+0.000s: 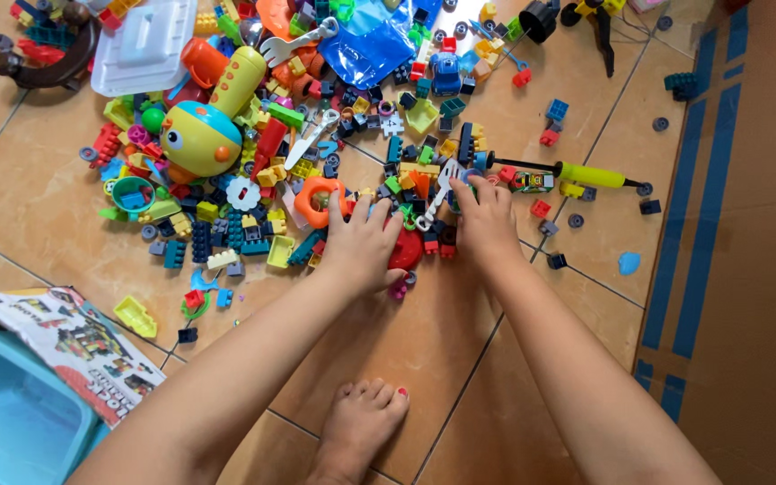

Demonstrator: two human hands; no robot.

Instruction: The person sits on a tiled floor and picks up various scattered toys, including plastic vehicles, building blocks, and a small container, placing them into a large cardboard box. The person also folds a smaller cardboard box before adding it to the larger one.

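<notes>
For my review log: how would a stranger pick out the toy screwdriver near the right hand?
Find the pile of toy blocks spread on the tiled floor. Just right of it, beyond the right hand, lies the toy screwdriver. Unlike the chunky blocks around it, it is long and thin, with a dark shaft and a yellow-green handle.

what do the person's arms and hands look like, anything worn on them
Both arms are bare right up to the frame edge, with no sleeves showing. The left hand and right hand wear no gloves, and no rings, watch or bracelets are visible.
</notes>
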